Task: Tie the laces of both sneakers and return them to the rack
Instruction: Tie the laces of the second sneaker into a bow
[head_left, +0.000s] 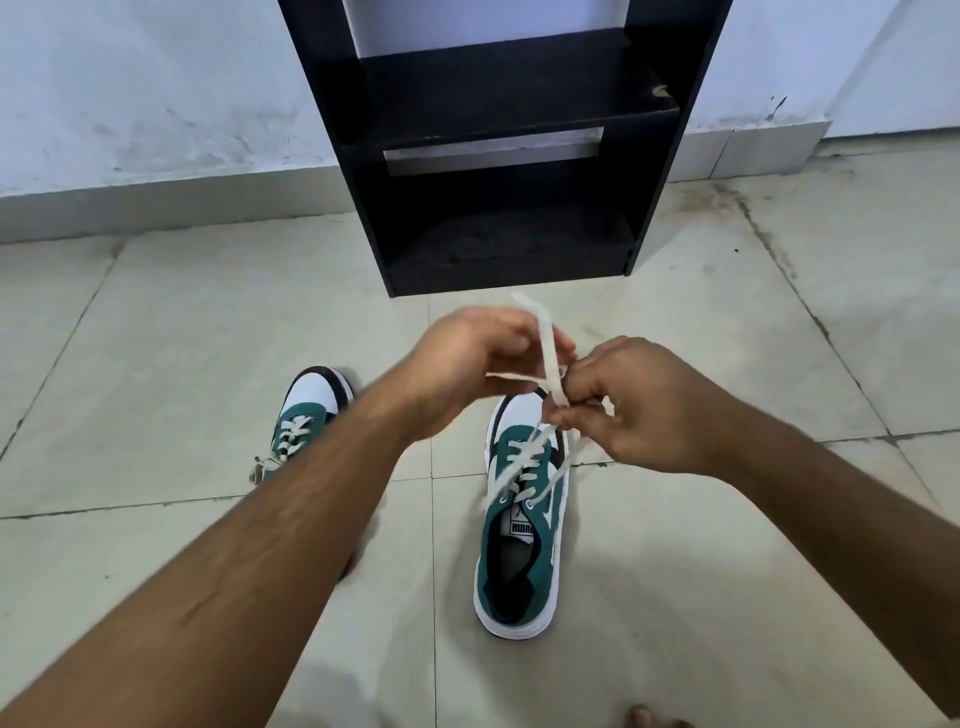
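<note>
Two green, white and black sneakers stand on the tiled floor, toes toward the rack. The right sneaker (522, 525) lies in the middle of the view; its cream laces (551, 358) rise from the eyelets into both hands. My left hand (462, 364) pinches one lace strand above the toe. My right hand (649, 405) grips a lace loop just beside it. The left sneaker (304, 421) sits further left, partly hidden behind my left forearm, with a knot of lace showing at its side.
A black shoe rack (509, 140) with bare shelves stands against the white wall straight ahead, its base on the floor just beyond my hands. Open tiled floor (182, 338) spreads left and right. A toe (644, 719) shows at the bottom edge.
</note>
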